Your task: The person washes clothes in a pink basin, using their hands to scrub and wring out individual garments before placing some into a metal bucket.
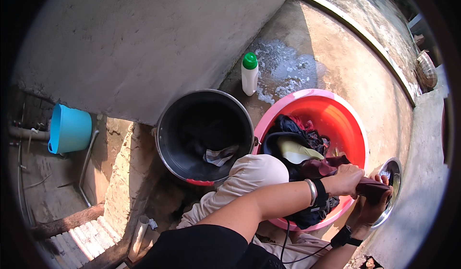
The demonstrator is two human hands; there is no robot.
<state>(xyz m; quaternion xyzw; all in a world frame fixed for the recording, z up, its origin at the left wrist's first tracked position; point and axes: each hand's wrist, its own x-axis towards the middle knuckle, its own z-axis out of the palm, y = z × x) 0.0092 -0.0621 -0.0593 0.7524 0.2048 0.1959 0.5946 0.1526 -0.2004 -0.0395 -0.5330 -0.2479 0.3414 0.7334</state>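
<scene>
A length of maroon cloth (372, 187) stretches between my two hands over the near right rim of a red basin (340, 119). My left hand (344, 180), with a silver bangle and a black band at the wrist, is closed around it. On the other side my right hand (376, 204) grips the same cloth, fingers curled; a black band with a small device circles this wrist. More maroon fabric trails back into the basin from the left hand. Dark wet clothes (299, 128) and a pale yellow piece of fabric (293, 150) lie in the basin.
A black bucket (205, 105) holding a patterned cloth (220, 155) stands left of the basin. Behind them is a white bottle with a green cap (249, 74), beside a foamy puddle (288, 69). A metal bowl (394, 164) sits by the right wall. A blue tub (72, 128) is far left.
</scene>
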